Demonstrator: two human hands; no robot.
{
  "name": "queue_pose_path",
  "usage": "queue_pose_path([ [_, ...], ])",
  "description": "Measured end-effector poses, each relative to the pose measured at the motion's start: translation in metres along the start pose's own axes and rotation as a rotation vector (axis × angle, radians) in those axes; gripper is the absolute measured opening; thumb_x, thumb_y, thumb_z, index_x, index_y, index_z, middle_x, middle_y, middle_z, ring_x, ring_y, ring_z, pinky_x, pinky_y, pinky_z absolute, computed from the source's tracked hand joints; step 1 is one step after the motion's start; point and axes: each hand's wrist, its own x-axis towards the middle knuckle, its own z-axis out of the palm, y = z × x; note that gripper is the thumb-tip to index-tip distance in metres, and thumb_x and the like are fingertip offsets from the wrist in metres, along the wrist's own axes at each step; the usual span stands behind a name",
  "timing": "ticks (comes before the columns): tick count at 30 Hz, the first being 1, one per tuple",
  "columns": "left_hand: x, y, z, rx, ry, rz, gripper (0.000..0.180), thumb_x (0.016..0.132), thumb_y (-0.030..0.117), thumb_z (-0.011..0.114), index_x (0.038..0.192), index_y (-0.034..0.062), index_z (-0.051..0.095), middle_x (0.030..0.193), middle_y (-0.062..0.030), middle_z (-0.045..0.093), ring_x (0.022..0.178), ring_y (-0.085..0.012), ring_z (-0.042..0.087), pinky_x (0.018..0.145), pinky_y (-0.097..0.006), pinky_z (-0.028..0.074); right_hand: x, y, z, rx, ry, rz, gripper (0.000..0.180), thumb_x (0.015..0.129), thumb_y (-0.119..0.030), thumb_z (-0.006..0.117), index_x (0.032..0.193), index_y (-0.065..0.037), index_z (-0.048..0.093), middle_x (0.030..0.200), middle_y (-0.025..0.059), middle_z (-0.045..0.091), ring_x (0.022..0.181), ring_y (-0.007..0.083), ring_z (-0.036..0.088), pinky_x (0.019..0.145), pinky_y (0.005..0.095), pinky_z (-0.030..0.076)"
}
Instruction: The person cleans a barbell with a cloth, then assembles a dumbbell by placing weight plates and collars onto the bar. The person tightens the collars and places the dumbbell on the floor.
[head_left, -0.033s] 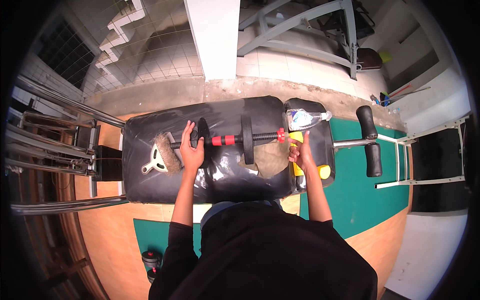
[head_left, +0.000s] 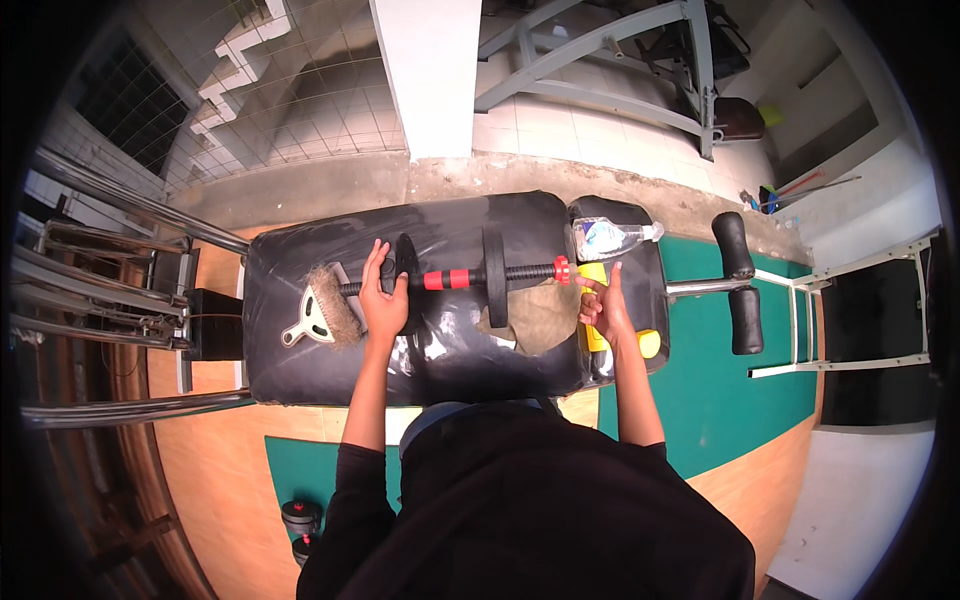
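Note:
A dumbbell (head_left: 446, 280) lies crosswise before me: a black threaded bar with a red-and-black grip, a black weight plate (head_left: 495, 279) seen edge-on, and a second plate (head_left: 405, 262) at the left. My left hand (head_left: 383, 301) is around the bar's left end, its thumb against the left plate; the palm side is partly hidden. A red star-shaped nut (head_left: 562, 270) sits at the bar's right end. Just right of that nut is my right hand (head_left: 606, 305), index finger stretched out and the other fingers loosely bent, apart from one another. A beige cloth (head_left: 541, 320) lies beneath the bar.
On the black padded bench (head_left: 460, 370) are a bristle brush (head_left: 330, 308) at the left, a clear plastic bottle (head_left: 612, 239) and a yellow object (head_left: 648, 344) at the right. Padded rollers (head_left: 735, 245) stick out beyond the bench. More weights (head_left: 301, 517) lie on the floor mat.
My right hand's fingers have shifted very slightly beside the red nut. The dumbbell and my left hand stay in place.

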Motion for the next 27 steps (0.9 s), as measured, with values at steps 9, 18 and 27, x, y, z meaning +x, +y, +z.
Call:
queue_pose_path([
  [9, 0.004, 0.002, 0.002, -0.005, 0.01, -0.011, 0.05, 0.073, -0.007, 0.058, 0.121, 0.0033, 0.053, 0.135, -0.0141, 0.045, 0.123, -0.0264, 0.046, 0.101, -0.033, 0.037, 0.021, -0.024, -0.03, -0.242, -0.205, 0.073, 0.097, 0.081, -0.078, 0.015, 0.134, 0.0, 0.034, 0.066, 0.0086, 0.06, 0.06, 0.0162, 0.058, 0.063, 0.0255, 0.045],
  [18, 0.004, 0.003, 0.003, -0.018, 0.031, -0.028, 0.05, 0.072, -0.005, 0.059, 0.121, 0.0058, 0.054, 0.134, -0.013, 0.047, 0.121, -0.0268, 0.048, 0.099, -0.033, 0.039, -0.049, -0.039, 0.024, -1.366, 0.04, -1.209, 0.036, 0.087, -0.025, 0.055, 0.117, -0.006, 0.053, 0.129, 0.0162, 0.04, 0.118, 0.0337, 0.038, 0.104, 0.0442, 0.028],
  [27, 0.003, 0.001, 0.004, 0.01, 0.042, -0.015, 0.051, 0.072, -0.005, 0.059, 0.122, 0.0044, 0.053, 0.135, -0.0131, 0.046, 0.123, -0.0271, 0.046, 0.101, -0.033, 0.037, -0.019, -0.038, 0.008, -1.581, 0.088, -1.151, 0.075, 0.082, -0.052, 0.053, 0.14, -0.009, 0.031, 0.146, 0.016, 0.026, 0.136, 0.0342, 0.02, 0.107, 0.0612, 0.002],
])
